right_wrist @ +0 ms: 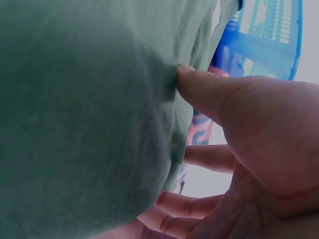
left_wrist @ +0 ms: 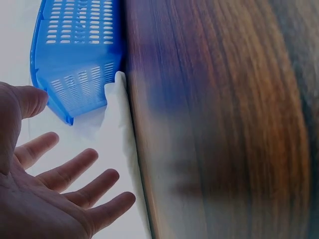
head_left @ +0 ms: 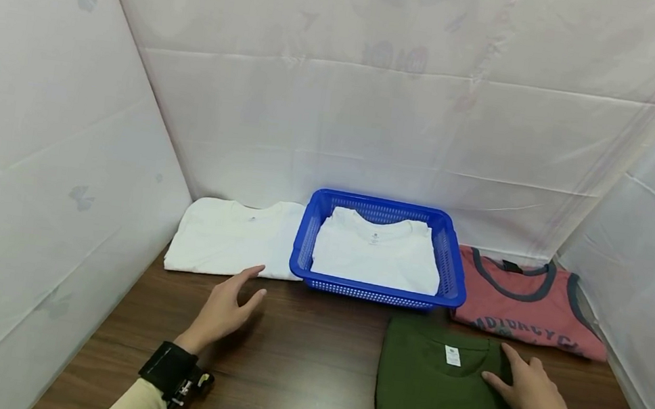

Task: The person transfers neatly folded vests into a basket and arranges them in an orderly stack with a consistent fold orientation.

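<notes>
A folded dark green T-shirt [head_left: 433, 395] lies on the table at the front right, its white neck label [head_left: 453, 356] facing up. My right hand [head_left: 537, 394] rests at its right shoulder. In the right wrist view, the thumb [right_wrist: 199, 87] touches the shirt by the neckline, while the other fingertips are partly hidden behind the cloth. Over the table hovers my left hand [head_left: 225, 308], fingers spread and holding nothing, close to the front edge of a folded white T-shirt [head_left: 225, 236]. Beyond it stands a blue plastic basket [head_left: 378, 292] with another white T-shirt [head_left: 376, 255] inside.
A folded red T-shirt [head_left: 511, 305] with a dark collar and lettering lies right of the basket, behind the green one. White cloth walls [head_left: 374, 121] enclose the brown wooden table [head_left: 295, 364] at the back and both sides.
</notes>
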The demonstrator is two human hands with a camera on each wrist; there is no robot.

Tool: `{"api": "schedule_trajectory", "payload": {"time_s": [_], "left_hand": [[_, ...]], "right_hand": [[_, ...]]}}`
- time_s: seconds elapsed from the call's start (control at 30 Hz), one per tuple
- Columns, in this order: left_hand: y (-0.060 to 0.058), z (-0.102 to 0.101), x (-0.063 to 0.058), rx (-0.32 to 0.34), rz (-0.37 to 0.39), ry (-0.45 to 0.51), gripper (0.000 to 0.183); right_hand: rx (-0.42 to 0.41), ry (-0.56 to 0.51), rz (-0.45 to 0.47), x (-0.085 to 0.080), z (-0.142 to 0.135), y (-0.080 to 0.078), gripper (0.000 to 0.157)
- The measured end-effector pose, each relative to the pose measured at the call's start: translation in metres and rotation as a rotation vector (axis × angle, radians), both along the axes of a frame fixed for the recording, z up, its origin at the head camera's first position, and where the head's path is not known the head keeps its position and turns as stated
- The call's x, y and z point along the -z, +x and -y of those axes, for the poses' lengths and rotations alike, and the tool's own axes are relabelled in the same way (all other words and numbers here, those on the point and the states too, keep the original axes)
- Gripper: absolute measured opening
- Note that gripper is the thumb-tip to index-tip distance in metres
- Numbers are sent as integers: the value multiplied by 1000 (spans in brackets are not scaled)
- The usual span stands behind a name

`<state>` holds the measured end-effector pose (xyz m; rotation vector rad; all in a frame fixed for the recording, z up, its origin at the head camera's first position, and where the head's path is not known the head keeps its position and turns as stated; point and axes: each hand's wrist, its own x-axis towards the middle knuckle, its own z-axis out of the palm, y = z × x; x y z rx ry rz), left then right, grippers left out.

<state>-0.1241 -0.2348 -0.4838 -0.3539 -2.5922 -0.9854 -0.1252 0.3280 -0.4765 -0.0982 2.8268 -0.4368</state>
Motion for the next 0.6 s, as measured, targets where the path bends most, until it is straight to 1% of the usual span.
{"api": "schedule_trajectory", "payload": {"time_s": [0.23,0.33,0.43,0.6], "left_hand": [[1,-2,2,6,15,2,51],[2,-4,2,10,11,1,50],[2,-7,1,1,17,-2,51],[4,-11,1,-18,66,4,54]], "right_hand": [[-41,-8,-59,-1,23,-3,87],[-59,-14,-81,0,32,-4,84],[-69,-14,-105,1,43,-5,79],[-70,-18,-160,2,63,-6,72]]}}
